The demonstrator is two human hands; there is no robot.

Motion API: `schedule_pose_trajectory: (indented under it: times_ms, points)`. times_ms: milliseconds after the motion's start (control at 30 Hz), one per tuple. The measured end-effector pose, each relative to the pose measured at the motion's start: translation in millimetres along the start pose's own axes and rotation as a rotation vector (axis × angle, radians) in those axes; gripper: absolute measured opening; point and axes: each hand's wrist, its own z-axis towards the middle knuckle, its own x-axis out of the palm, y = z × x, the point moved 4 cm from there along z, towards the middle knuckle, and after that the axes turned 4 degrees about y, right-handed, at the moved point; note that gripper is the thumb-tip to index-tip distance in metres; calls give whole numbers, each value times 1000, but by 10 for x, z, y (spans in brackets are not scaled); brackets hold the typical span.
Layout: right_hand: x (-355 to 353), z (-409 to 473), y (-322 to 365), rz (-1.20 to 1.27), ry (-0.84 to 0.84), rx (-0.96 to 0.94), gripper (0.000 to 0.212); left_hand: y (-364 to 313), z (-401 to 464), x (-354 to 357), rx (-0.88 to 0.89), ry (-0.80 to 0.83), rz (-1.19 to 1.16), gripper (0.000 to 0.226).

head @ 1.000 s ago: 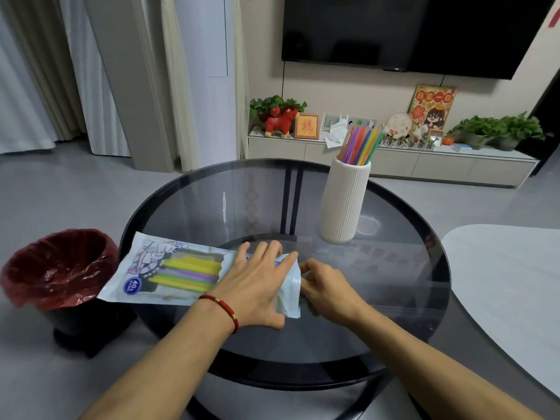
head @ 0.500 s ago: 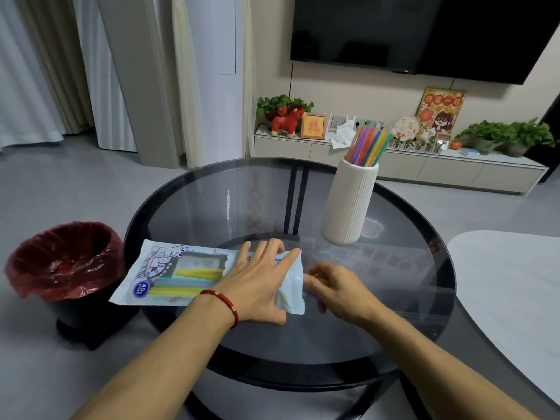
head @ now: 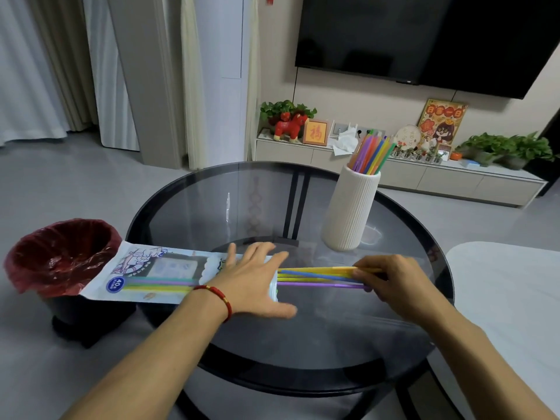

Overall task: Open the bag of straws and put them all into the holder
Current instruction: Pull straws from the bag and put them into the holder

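A white printed straw bag [head: 151, 272] lies flat across the left side of the round glass table [head: 303, 344], its closed end overhanging the rim. My left hand [head: 254, 280] presses flat on the bag's open right end, fingers spread. My right hand [head: 394, 283] pinches a bundle of coloured straws [head: 315, 277] that sticks halfway out of the bag mouth; yellow, blue and purple ones show. A white ribbed holder [head: 351, 210] stands upright behind my right hand with several coloured straws [head: 371, 154] in it.
A black bin with a red liner [head: 60, 262] sits on the floor at the table's left edge, under the bag's end. A pale surface [head: 509, 298] lies to the right. A low cabinet with plants and ornaments [head: 409, 174] runs along the far wall.
My right hand has moved right from the bag mouth, drawing a bundle of straws partly out. My left hand stays pressed on the bag.
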Motion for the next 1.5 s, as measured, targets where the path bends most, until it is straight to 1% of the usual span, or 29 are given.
schedule_pose_trajectory:
  times_ms: [67, 133, 200, 233, 300, 367, 400, 433, 467, 500, 533, 600, 633, 700, 733, 800, 833, 867, 900, 933, 1000, 1033, 1067, 1133, 1167, 1233, 1300, 1400, 1500]
  points:
    - [-46, -12, 123, -15, 2, -55, 13, -258, 52, -11, 114, -103, -38, 89]
    - [-81, -39, 254, -50, 19, -106, 12, -484, 85, 20, 204, -175, -9, 57]
    - [-126, -80, 385, -130, 5, -147, 17, -588, 103, 18, 204, -236, -58, 28]
    - [-164, -100, 441, -192, -35, -155, 24, -614, 110, 5, 197, -272, -103, 23]
    - [-309, -151, 540, -353, -228, -189, 40, -656, 139, -59, 190, -347, -156, 21]
    - [-493, -251, 655, -470, -553, -303, 36, -673, 171, -141, 164, -408, -220, 21]
    - [-542, -327, 698, -458, -709, -367, 33, -670, 191, -179, 145, -423, -270, 20]
    - [-551, -399, 727, -389, -833, -396, 36, -669, 207, -216, 131, -428, -328, 19]
    - [-531, -447, 739, -266, -895, -363, 40, -680, 216, -244, 125, -445, -388, 19]
    - [-478, -439, 727, -104, -880, -271, 42, -705, 223, -272, 125, -460, -433, 19]
    - [-398, -373, 703, 72, -794, -148, 43, -735, 246, -307, 125, -479, -480, 21]
    - [-188, -158, 672, 401, -529, 67, 39, -805, 310, -367, 93, -479, -642, 23]
    - [-122, -44, 678, 539, -432, 99, 40, -851, 335, -385, 76, -469, -707, 24]
    - [-107, 171, 715, 713, -379, 38, 36, -957, 368, -408, 105, -473, -751, 29]
    - [-115, 257, 754, 734, -384, -3, 29, -993, 376, -415, 142, -492, -752, 31]
    - [-100, 387, 805, 706, -414, -50, 13, -1029, 374, -418, 184, -609, -760, 27]
    - [-71, 435, 817, 671, -435, -53, 11, -1025, 373, -425, 187, -677, -763, 25]
    - [-35, 470, 831, 626, -453, -46, 18, -991, 355, -407, 195, -722, -762, 25]
    - [11, 502, 841, 592, -452, -36, 24, -968, 392, -380, 193, -750, -854, 31]
    - [56, 522, 857, 575, -438, -23, 28, -942, 444, -303, 201, -700, -962, 36]
    - [121, 535, 870, 553, -420, -4, 32, -893, 455, -248, 212, -549, -1079, 23]
    - [136, 539, 873, 547, -419, 3, 33, -834, 448, -236, 164, -554, -1056, 20]
    - [133, 537, 885, 547, -422, 6, 34, -801, 434, -232, 155, -576, -1052, 23]
    - [91, 529, 928, 584, -440, 0, 28, -842, 382, -216, 159, -580, -744, 34]
    - [56, 525, 964, 624, -450, -13, 23, -842, 415, -209, 132, -574, -703, 36]
    - [-22, 524, 1053, 755, -444, -46, 9, -824, 420, -181, 112, -519, -850, 37]
    - [-74, 562, 1098, 862, -418, -32, 8, -855, 429, -204, 91, -476, -947, 33]
    - [-93, 636, 1109, 901, -377, 23, 8, -868, 452, -183, 38, -407, -983, 29]
    - [-66, 639, 1104, 914, -364, 1, 8, -819, 465, -148, -9, -387, -955, 32]
